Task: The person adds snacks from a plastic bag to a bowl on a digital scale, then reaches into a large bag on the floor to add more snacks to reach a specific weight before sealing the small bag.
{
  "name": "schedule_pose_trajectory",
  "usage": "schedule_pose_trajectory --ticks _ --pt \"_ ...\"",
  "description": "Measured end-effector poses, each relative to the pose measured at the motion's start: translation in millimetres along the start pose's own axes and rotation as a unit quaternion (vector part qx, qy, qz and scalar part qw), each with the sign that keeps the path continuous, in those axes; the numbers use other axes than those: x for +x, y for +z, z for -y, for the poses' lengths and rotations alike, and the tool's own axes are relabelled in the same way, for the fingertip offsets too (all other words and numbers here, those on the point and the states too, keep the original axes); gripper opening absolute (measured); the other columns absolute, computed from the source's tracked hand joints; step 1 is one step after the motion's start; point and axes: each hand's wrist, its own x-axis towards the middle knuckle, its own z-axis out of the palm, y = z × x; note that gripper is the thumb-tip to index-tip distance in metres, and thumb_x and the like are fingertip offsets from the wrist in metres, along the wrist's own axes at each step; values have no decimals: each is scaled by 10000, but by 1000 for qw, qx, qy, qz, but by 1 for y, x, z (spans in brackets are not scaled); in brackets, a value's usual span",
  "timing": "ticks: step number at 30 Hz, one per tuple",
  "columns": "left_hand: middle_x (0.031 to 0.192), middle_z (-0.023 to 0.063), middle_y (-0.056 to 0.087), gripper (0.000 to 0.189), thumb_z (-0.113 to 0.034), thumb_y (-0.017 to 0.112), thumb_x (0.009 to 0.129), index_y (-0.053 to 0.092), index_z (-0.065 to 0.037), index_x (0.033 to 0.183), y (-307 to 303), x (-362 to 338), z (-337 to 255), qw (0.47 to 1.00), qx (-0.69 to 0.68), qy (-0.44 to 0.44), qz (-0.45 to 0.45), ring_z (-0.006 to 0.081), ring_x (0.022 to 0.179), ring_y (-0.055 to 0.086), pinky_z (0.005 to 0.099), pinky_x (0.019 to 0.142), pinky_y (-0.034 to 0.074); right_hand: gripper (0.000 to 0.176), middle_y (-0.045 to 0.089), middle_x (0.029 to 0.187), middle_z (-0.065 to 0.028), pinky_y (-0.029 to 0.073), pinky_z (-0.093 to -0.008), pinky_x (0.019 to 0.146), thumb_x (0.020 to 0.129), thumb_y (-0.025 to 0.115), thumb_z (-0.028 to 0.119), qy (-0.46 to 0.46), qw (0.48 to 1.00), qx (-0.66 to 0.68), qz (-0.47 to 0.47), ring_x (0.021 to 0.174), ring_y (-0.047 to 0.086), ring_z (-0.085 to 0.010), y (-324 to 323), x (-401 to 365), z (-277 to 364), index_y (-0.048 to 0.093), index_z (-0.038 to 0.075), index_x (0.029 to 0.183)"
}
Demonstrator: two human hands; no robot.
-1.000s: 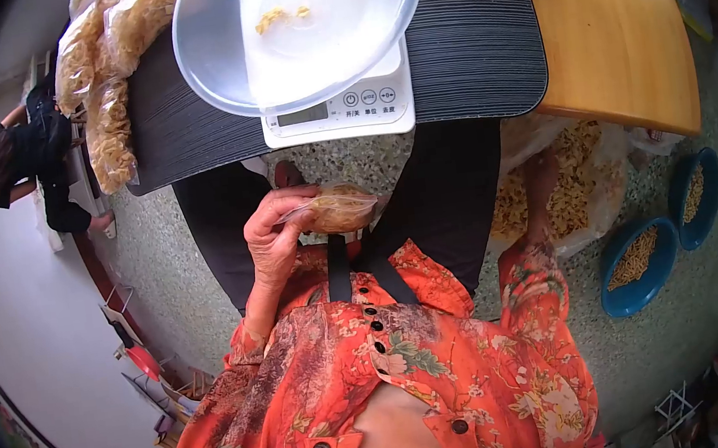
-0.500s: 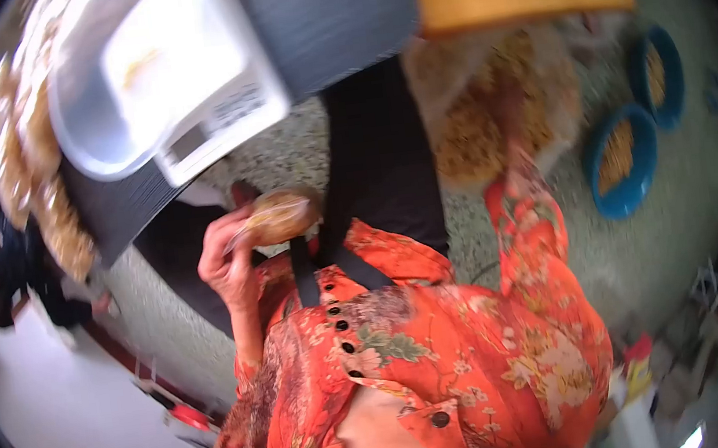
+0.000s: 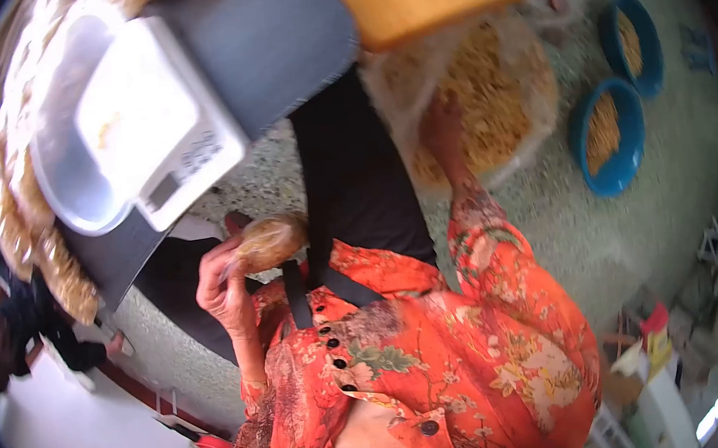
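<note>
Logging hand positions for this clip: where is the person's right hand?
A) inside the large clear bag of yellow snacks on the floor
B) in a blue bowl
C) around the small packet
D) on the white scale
A: the right hand reaches down into the large clear bag on the floor, next to the blue bowl, while the left hand grips the small packet.

"Where's the left hand [image 3: 223,288]?"
"I see it raised just below the scale [image 3: 158,132], elbow bent, fingers pinched on a packet [image 3: 268,241]."
"And the right hand [image 3: 445,121]?"
"Stretched out well right of the scale. It's blurred, so the grip is unclear."
</note>
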Motion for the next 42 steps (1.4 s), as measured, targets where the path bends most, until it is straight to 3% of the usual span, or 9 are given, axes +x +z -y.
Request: schedule_pose_trajectory --ticks 8,14,16,18,21,23,29,33,42 --pt "1047 133 708 130 72 683 829 697 3 938 0 4 -9 999 -45 -14 -20 205 994 670 295 858 524 917 193 1536 -370 463 -564 980 789 738 395 68 987 71 129 1255 456 -551 -33 43 7 280 146 1543" --pt "1043 120 707 117 59 690 831 705 7 934 -1 5 -13 1000 -19 0 -13 183 965 666 284 833 528 847 342 1437 -336 473 -562 940 801 719 381 109 979 56 163 1171 508 -527 -25 28 -2 343 118 1513" --pt "1051 132 704 106 65 660 851 698 13 934 1 2 -11 999 -31 -21 -26 190 970 659 294 839 522 856 412 1370 -340 422 -578 995 804 706 380 -111 984 24 137 1214 458 -547 1 31 -24 338 83 1518" --pt "1064 143 702 104 59 654 863 695 11 945 1 1 -7 999 -18 -12 -27 201 983 657 301 866 515 882 401 1387 -382 331 -595 1083 798 710 342 -38 988 112 96 1316 353 -564 -2 16 -15 306 57 1529" --pt "1071 152 702 90 28 680 867 689 8 955 -1 0 1 1000 -8 3 -11 219 1010 655 322 913 500 884 354 1418 -387 337 -588 1084 786 724 294 -39 998 27 30 1314 350 -574 -2 0 -2 300 29 1516" --pt "1076 153 701 89 15 689 871 685 5 959 1 3 3 1000 -11 27 4 227 1032 652 327 931 495 764 427 1315 -367 496 -555 896 752 722 212 -18 999 9 -37 1151 485 -571 -11 4 7 407 130 1443" --pt "1091 157 696 80 0 689 889 677 -2 968 2 0 2 1000 -12 16 -6 229 1032 650 334 941 494 795 345 1404 -375 498 -560 916 738 749 248 66 982 146 102 1221 429 -614 -28 26 -1 408 262 1457" --pt "1092 160 694 73 -14 695 895 678 -6 965 0 0 3 1000 -18 20 -2 228 1029 650 338 941 497 805 334 1411 -381 485 -566 943 743 753 250 25 992 121 27 1215 427 -625 -17 19 6 401 250 1466" --pt "1092 163 691 77 -14 703 888 679 -2 961 1 -1 4 999 -34 4 -6 232 1033 653 342 948 498 745 366 1425 -286 483 -556 946 730 784 217 128 986 96 49 1183 484 -566 -23 28 20 476 218 1408"
